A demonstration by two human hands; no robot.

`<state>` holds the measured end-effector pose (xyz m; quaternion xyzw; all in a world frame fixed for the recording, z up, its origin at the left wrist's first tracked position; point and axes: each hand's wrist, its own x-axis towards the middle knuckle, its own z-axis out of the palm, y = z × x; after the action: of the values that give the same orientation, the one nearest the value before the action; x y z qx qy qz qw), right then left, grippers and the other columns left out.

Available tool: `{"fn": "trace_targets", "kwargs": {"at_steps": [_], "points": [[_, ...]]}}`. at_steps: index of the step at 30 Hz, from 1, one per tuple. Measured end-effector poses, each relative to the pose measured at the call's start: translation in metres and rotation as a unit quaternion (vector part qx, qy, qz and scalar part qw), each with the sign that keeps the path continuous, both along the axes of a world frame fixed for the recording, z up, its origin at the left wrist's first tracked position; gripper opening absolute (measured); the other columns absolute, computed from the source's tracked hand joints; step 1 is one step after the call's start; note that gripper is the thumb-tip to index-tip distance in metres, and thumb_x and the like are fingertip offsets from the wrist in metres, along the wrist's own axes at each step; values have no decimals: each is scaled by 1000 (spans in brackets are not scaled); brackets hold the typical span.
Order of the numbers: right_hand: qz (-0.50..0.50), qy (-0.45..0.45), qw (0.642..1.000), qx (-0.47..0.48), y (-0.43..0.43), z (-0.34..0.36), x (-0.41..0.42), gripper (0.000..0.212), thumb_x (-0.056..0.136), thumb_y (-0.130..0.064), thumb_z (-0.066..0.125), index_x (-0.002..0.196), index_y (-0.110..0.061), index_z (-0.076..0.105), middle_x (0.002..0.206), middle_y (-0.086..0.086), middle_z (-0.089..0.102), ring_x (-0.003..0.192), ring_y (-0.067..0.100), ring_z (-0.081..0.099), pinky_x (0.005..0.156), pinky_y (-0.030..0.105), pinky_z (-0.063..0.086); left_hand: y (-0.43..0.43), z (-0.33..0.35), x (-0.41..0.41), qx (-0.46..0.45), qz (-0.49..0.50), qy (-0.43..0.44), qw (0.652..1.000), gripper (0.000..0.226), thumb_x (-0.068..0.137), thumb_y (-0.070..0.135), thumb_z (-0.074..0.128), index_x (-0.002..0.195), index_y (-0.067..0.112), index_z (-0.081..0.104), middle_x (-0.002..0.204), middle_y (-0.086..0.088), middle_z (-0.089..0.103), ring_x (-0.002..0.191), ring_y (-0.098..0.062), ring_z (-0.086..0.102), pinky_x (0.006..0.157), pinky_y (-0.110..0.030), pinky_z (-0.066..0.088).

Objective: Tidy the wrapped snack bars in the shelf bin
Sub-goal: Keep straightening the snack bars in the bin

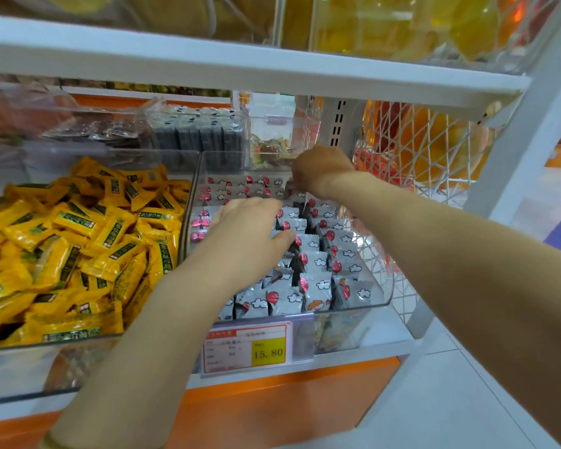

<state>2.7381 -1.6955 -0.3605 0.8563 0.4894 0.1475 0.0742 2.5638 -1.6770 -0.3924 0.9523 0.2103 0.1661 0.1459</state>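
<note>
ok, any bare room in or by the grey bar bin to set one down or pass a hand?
Barely. Grey bars pack the clear bin; left hand lies mid-bin, right hand at back right corner. Free: shelf strip right of bin, air above bars. Yellow bars heaped.

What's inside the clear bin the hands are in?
Rows of silver wrapped bars with red balloons and clouds. The left hand and right hand cover some; lower layers are hidden.
</note>
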Motion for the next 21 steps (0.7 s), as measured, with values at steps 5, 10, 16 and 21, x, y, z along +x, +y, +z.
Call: {"fn": "trace_targets", "kwargs": {"at_steps": [5,10,16,21], "points": [[-34,97,977,185,-9,13,-1,16,95,-5,44,80,-9,45,86,8,48,77,25,50,65,33,41,1,-2,0,-29,4,-51,998,52,94,37,47,141,17,36,143,-3,42,133,-24,30,106,-38,27],[4,149,897,417,-53,20,-25,14,95,-10,44,101,0,53,81,9,55,70,25,53,61,35,42,-2,1,-2,-50,25,-150,987,49,95,26,47,141,15,36,142,-6,41,128,-18,38,101,-29,30],[31,407,700,586,-103,8,-70,15,96,-4,41,84,-10,48,76,6,64,53,7,66,48,21,52,-9,5,-11,-249,12,-228,941,36,96,28,44,130,15,48,104,1,63,76,-10,61,64,-13,48],[30,568,573,591,-122,-7,-91,16,96,-3,39,83,-9,48,82,18,66,59,17,68,54,25,55,-11,1,-22,-447,-4,-266,854,14,96,22,47,91,19,61,85,-1,69,71,-12,67,61,-26,54]]}}
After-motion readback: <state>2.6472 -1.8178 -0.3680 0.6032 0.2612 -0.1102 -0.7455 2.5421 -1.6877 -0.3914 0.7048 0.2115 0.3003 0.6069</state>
